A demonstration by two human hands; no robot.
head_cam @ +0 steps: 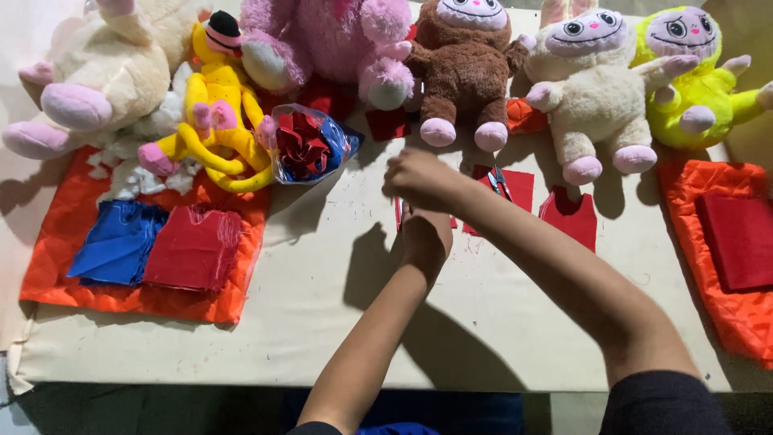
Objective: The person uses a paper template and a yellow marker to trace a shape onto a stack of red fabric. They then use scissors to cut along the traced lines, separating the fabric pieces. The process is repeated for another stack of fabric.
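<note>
My right hand (419,179) reaches left across the cream table (322,282), fingers curled, just right of a clear bag of red bows (306,145); whether it holds anything is hidden. My left hand (425,238) lies under it, pressing on a red strip (398,213) at the table's middle. Red fabric pieces (515,187) and small scissors (499,182) lie right behind my right wrist. Another red cut piece (572,216) sits further right.
Plush toys line the back: cream-pink (105,72), yellow (213,105), pink (322,40), brown (463,72), cream (592,89), lime (692,80). An orange quilted mat (121,298) at left bears blue (117,242) and red (193,248) fabric stacks. Another orange mat (725,306) with red fabric lies right.
</note>
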